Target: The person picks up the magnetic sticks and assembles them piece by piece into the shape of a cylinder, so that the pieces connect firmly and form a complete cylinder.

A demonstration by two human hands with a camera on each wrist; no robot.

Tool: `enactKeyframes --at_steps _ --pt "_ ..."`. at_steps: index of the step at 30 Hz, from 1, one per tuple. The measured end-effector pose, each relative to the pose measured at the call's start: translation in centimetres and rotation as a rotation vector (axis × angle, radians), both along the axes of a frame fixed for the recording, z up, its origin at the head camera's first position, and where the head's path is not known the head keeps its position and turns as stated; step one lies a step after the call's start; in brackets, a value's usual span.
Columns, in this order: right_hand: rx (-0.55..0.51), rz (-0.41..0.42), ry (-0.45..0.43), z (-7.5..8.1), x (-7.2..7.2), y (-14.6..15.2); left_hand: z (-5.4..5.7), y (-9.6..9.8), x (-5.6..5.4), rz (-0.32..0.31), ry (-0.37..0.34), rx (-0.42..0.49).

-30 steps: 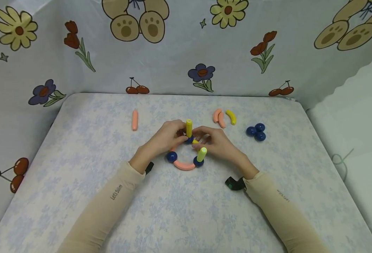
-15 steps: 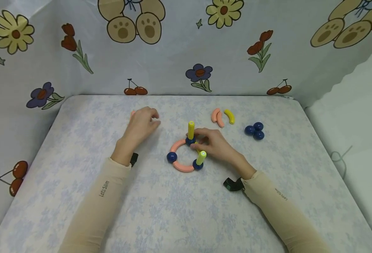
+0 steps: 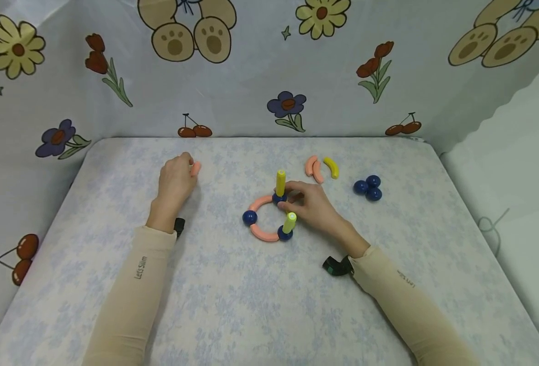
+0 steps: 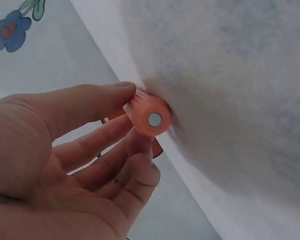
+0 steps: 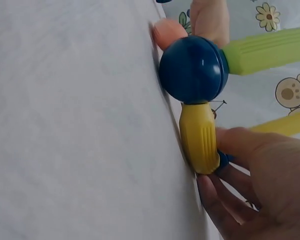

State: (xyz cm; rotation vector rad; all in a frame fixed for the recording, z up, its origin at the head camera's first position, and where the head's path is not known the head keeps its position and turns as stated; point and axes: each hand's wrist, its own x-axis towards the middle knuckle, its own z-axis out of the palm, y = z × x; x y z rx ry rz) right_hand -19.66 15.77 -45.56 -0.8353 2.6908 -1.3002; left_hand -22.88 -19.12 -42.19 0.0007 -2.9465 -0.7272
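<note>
Toward the back left, my left hand [image 3: 175, 178] pinches a straight salmon-pink magnetic rod [image 3: 196, 168]; a round silvery magnet shows at its end in the left wrist view. At mid-table lies a ring of curved pink rods [image 3: 264, 234] and blue balls [image 3: 249, 218]. An upright yellow rod [image 3: 280, 183] stands on its far ball, a lime-green rod [image 3: 289, 222] on its near right ball. My right hand [image 3: 312, 206] holds the ring's right side, thumb and fingers about the curved yellow rod [image 5: 200, 137], which joins a blue ball [image 5: 192, 69]. Its fingers partly hide the far ball.
Behind the right hand lie two curved pink rods [image 3: 317, 172] and a curved yellow rod [image 3: 331, 168]. Farther right, three blue balls [image 3: 373, 193] sit clustered. A printed cloth [image 3: 233, 96] hangs behind the table's far edge.
My left hand has left the ring, moved to the back left and taken hold of the straight pink rod. The right hand stays at the ring, which has shifted slightly.
</note>
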Motion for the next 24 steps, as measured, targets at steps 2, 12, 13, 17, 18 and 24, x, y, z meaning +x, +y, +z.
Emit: enactKeyframes --at_steps 2,12,13,17,18,24 --pt "-0.005 -0.046 0.013 0.0 -0.1 0.1 0.1 0.1 0.0 0.001 -0.028 -0.001" --pt "-0.057 -0.183 0.046 -0.5 -0.6 0.7 0.9 2.5 0.0 -0.148 0.008 0.237" --pt "-0.062 -0.186 0.047 -0.6 -0.6 0.7 0.9 3.1 0.1 -0.176 0.026 0.27" --pt "-0.067 -0.188 0.051 -0.7 -0.7 0.7 1.2 5.3 0.8 -0.273 0.072 0.358" --pt "-0.067 -0.187 0.051 -0.7 -0.8 0.8 1.4 5.9 1.0 -0.298 0.088 0.373" --pt "-0.044 -0.197 0.056 -0.6 -0.8 0.8 3.2 7.9 2.4 -0.439 0.212 0.442"
